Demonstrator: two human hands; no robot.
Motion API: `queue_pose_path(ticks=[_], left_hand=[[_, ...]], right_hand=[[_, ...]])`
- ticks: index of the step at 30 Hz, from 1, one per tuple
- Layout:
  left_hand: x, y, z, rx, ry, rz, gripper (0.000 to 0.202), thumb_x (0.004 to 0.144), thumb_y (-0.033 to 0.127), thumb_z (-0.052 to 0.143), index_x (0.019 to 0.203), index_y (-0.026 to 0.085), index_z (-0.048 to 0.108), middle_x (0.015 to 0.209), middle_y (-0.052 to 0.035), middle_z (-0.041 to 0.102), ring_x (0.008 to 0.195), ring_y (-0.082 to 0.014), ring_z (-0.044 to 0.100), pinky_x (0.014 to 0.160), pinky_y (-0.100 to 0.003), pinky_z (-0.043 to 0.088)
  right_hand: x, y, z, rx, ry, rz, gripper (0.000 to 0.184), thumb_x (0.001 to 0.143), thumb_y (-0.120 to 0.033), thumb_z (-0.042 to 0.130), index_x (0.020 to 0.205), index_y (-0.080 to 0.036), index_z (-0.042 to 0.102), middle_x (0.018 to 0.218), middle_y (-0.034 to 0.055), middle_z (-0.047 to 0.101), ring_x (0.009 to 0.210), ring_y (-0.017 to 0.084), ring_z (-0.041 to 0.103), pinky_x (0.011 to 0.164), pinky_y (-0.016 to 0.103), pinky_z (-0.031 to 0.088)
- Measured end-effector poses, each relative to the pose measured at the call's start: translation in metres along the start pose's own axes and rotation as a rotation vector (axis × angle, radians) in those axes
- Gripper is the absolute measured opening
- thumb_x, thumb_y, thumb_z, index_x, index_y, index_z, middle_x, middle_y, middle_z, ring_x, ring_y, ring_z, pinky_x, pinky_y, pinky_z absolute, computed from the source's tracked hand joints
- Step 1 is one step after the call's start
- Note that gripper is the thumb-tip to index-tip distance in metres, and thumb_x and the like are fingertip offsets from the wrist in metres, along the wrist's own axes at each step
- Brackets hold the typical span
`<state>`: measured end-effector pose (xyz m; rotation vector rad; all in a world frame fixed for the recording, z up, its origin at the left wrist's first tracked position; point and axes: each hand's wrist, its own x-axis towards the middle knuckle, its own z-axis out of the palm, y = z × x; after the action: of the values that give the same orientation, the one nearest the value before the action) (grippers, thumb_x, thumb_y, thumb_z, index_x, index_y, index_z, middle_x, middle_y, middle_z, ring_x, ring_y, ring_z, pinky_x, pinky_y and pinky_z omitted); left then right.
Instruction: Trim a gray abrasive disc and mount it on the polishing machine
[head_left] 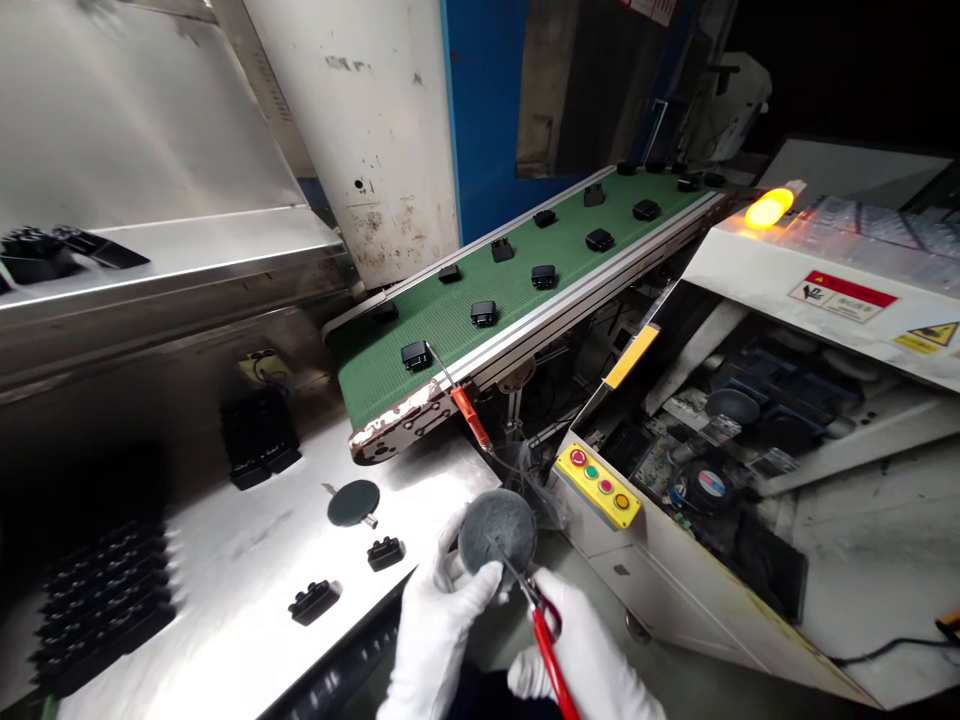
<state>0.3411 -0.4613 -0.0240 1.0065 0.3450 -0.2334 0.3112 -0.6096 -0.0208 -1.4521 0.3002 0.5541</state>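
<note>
- We hold the grey round disc [504,520] in the lower middle of the frame, its flat face turned up towards us
- Our left hand [441,625], in a white glove, pinches the disc at its lower left rim, thumb in front and fingers curled behind
- Our right hand [592,650], gloved too, is closed around the red-handled tool [553,665], whose slim metal nose lies across the disc's face; whether it presses there we cannot tell
- Left of our hands, on the shiny metal table [247,560], we see a second dark disc [354,503] and two loose black parts [385,552]
- At the lower left of the frame we have close rows of black pieces [112,590], with a smaller block of them [259,435] above
- Across the middle runs the green conveyor belt [367,385], carrying scattered black housings [484,314]; an orange-handled tool [470,415] leans over its near edge
- Right of our hands we see the yellow button box [598,486] on a white machine [750,590], and a glowing amber lamp [769,209] at the upper right
</note>
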Motion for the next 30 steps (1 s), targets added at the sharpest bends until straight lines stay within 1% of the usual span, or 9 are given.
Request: queue_pose_path(ticks=[4,6,9,13,16,18,23,27,30], left_hand=[[-0.001,0.003,0.000,-0.005,-0.014,0.011,0.096,0.072,0.025,0.081,0.150,0.024,0.026,0.085,-0.0048,0.070,0.060,-0.0137,0.061,0.062,-0.028,0.054],[-0.002,0.003,0.000,-0.017,-0.020,0.011,0.097,0.073,0.024,0.081,0.151,0.024,0.024,0.079,-0.0021,0.068,0.058,-0.0123,0.059,0.060,-0.026,0.053],[-0.003,0.000,0.000,-0.020,-0.031,0.007,0.097,0.073,0.024,0.081,0.151,0.024,0.024,0.078,-0.0016,0.067,0.058,-0.0126,0.059,0.060,-0.027,0.052],[-0.004,0.001,0.003,-0.003,-0.026,-0.008,0.097,0.072,0.025,0.081,0.151,0.023,0.025,0.081,-0.0036,0.068,0.058,-0.0134,0.060,0.060,-0.028,0.053],[-0.005,0.003,0.003,0.001,-0.014,-0.017,0.097,0.070,0.025,0.082,0.151,0.022,0.027,0.076,-0.0020,0.067,0.056,-0.0135,0.059,0.058,-0.027,0.052],[-0.005,0.003,0.002,0.002,-0.020,-0.023,0.098,0.070,0.026,0.083,0.151,0.022,0.027,0.074,-0.0009,0.066,0.056,-0.0134,0.059,0.058,-0.027,0.052],[-0.004,-0.001,0.000,0.011,-0.041,-0.031,0.097,0.070,0.025,0.083,0.150,0.023,0.028,0.086,-0.0049,0.069,0.059,-0.0139,0.060,0.062,-0.029,0.053],[-0.002,-0.002,0.000,-0.038,-0.054,-0.007,0.098,0.075,0.024,0.079,0.152,0.026,0.019,0.085,-0.0039,0.068,0.059,-0.0136,0.059,0.061,-0.029,0.052],[-0.004,-0.001,0.001,-0.006,-0.085,-0.012,0.092,0.076,0.024,0.078,0.151,0.025,0.024,0.080,-0.0022,0.067,0.059,-0.0133,0.059,0.061,-0.028,0.051]], right_hand=[[-0.001,-0.005,0.006,0.040,0.011,0.061,0.066,0.063,-0.062,0.078,0.106,-0.013,0.067,0.061,-0.0035,0.049,0.056,0.012,0.051,0.055,0.024,0.050],[-0.004,-0.010,0.008,0.085,0.000,0.110,0.067,0.064,-0.063,0.076,0.109,-0.014,0.065,0.061,-0.0043,0.048,0.052,0.011,0.051,0.053,0.023,0.049],[-0.007,-0.016,0.009,0.191,-0.013,0.158,0.065,0.073,-0.067,0.066,0.114,-0.016,0.062,0.067,-0.0027,0.050,0.048,0.009,0.050,0.050,0.023,0.049],[-0.004,-0.009,0.004,0.136,-0.038,0.072,0.060,0.072,-0.063,0.071,0.108,-0.015,0.065,0.072,-0.0002,0.055,0.057,0.011,0.055,0.059,0.025,0.052],[-0.003,-0.003,0.000,0.077,-0.028,0.041,0.060,0.072,-0.064,0.070,0.107,-0.015,0.065,0.069,-0.0011,0.056,0.058,0.012,0.055,0.059,0.025,0.052],[-0.006,-0.006,0.001,0.069,-0.018,0.044,0.059,0.072,-0.061,0.071,0.112,-0.017,0.064,0.070,-0.0019,0.056,0.056,0.011,0.054,0.057,0.025,0.052],[-0.013,-0.027,0.010,0.075,0.030,0.033,0.048,0.076,-0.051,0.071,0.111,-0.020,0.063,0.085,0.0019,0.060,0.060,0.010,0.057,0.059,0.024,0.054],[-0.011,-0.032,0.016,0.082,0.003,0.025,0.045,0.077,-0.048,0.071,0.108,-0.016,0.063,0.079,0.0012,0.057,0.057,0.010,0.056,0.059,0.023,0.053],[-0.014,-0.032,0.012,0.068,0.015,0.069,0.044,0.079,-0.050,0.066,0.108,-0.017,0.062,0.075,0.0002,0.055,0.057,0.011,0.056,0.057,0.024,0.052]])
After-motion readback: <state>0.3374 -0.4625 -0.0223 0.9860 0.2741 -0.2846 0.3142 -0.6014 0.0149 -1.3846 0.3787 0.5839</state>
